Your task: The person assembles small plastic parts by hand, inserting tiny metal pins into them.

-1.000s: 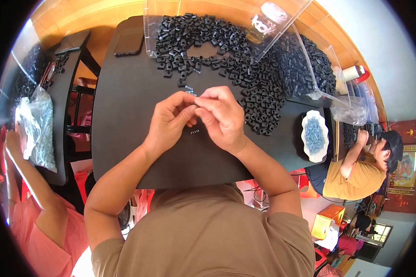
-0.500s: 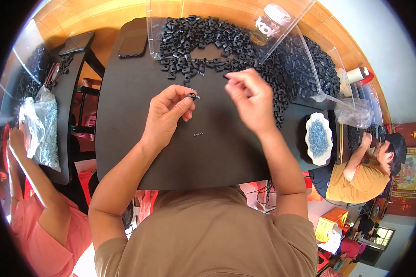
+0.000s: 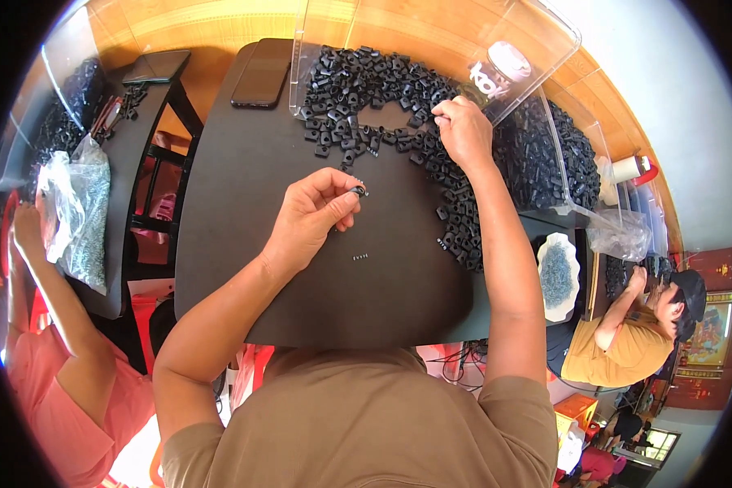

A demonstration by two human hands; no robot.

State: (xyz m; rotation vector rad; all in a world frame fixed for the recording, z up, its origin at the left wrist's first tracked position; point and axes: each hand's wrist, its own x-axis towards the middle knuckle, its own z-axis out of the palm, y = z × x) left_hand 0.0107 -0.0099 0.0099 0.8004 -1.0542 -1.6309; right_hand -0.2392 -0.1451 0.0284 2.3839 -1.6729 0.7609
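Over the middle of the dark table [image 3: 325, 305], my left hand [image 3: 313, 215] pinches a small black plastic part [image 3: 357, 190] between thumb and fingertips. My right hand [image 3: 466, 134] reaches to the far right over a heap of similar black plastic parts [image 3: 374, 81]. Its fingers are drawn together at the heap's edge, and whatever lies between them is too small to make out. A tiny silvery piece, like a spring [image 3: 360, 257], lies on the table below my left hand.
A clear plastic bin [image 3: 297, 73] on its side frames the heap, beside a lidded jar [image 3: 508, 65]. A phone [image 3: 262, 75] lies at the far left. On the right stands a white scalloped dish [image 3: 573, 281] of small silvery pieces. Co-workers sit left and right.
My right hand has moved away from my left, up and right to the heap. My left hand still pinches the black plastic part. The whole view has shifted slightly.
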